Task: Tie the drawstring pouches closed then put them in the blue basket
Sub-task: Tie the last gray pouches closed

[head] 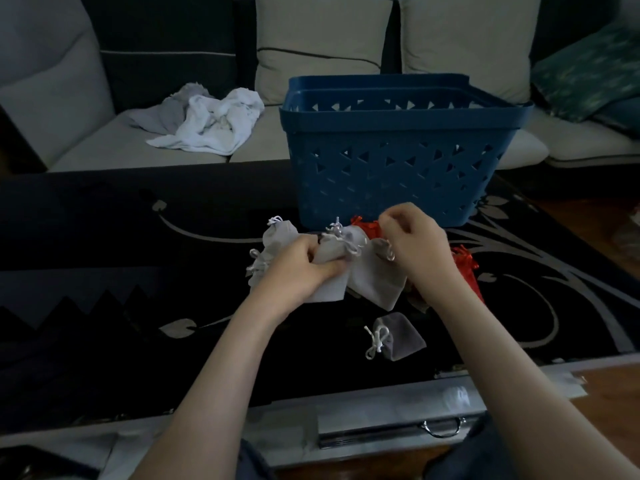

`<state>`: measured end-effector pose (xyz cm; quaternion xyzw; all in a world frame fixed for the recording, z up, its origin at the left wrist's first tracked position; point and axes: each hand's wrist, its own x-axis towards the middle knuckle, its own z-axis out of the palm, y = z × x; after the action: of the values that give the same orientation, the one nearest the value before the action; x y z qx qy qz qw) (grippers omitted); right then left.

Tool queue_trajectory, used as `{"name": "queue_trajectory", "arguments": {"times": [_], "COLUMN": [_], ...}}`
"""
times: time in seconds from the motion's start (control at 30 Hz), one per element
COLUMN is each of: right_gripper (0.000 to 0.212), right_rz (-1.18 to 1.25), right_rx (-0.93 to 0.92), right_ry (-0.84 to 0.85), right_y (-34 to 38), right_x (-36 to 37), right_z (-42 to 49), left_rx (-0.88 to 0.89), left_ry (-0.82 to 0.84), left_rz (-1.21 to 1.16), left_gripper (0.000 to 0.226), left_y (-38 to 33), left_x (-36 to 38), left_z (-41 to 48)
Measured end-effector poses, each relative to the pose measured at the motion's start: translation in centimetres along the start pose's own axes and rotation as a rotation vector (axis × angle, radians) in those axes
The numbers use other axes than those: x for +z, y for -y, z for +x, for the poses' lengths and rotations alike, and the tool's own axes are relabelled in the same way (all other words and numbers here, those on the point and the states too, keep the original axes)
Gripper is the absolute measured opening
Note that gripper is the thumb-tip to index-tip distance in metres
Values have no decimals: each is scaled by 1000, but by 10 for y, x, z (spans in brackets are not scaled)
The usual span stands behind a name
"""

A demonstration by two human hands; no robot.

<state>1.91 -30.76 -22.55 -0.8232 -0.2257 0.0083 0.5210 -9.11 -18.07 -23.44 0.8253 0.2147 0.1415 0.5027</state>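
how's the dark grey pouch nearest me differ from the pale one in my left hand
The dark grey fabric pouch lies untouched with its cord tied; the pale grey fabric pouch is gripped by the left hand. The first is darker, the second lighter. Both have white drawstrings.

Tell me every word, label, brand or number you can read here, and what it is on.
No text can be read anywhere in this dim view.
Blue basket: only triangular cut-outs, no label showing.
Grey pouches and red pouches: plain cloth, no print visible.
Dark table: a leaf-and-vine pattern only.
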Motion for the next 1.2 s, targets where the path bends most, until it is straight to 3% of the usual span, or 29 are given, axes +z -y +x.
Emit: {"name": "queue_trajectory", "arguments": {"times": [0.07,0.13,0.2,0.33,0.47,0.57,0.7,0.87,1.03,1.2], "right_gripper": [30,37,30,10,32,28,17,21,33,41], "right_rz": [-398,-542,-562,-486,-539,-606,-212,354,424,223], "right_rx": [-64,-14,-6,-70,17,-39,-165,-83,-115,-159], "right_ry": [-57,44,87,20,179,154,45,106,384,339], "right_y": [-11,-15,-17,-21,-23,-21,-11,12,20,17], "right_x": [-3,-5,-6,-12,-15,-11,-19,-24,-11,20], "right_z": [2,1,1,5,7,9,8,-3,-13,-14], "left_rx": [-42,-75,-82,-42,-82,-178,-215,-187,-172,-193], "left_ry": [7,-32,-64,-123,-116,-68,-117,-160,-22,125], "left_rz": [13,21,25,16,12,-152,-424,-462,-544,-600], "left_gripper": [22,25,21,15,16,20,16,9,10,12], "left_y": [2,5,7,8,13,15,13,12,6,-1], "left_x": [1,2,2,2,2,1,-1,-3,2,4], "left_z": [1,4,7,10,12,14,13,14,11,9]}}
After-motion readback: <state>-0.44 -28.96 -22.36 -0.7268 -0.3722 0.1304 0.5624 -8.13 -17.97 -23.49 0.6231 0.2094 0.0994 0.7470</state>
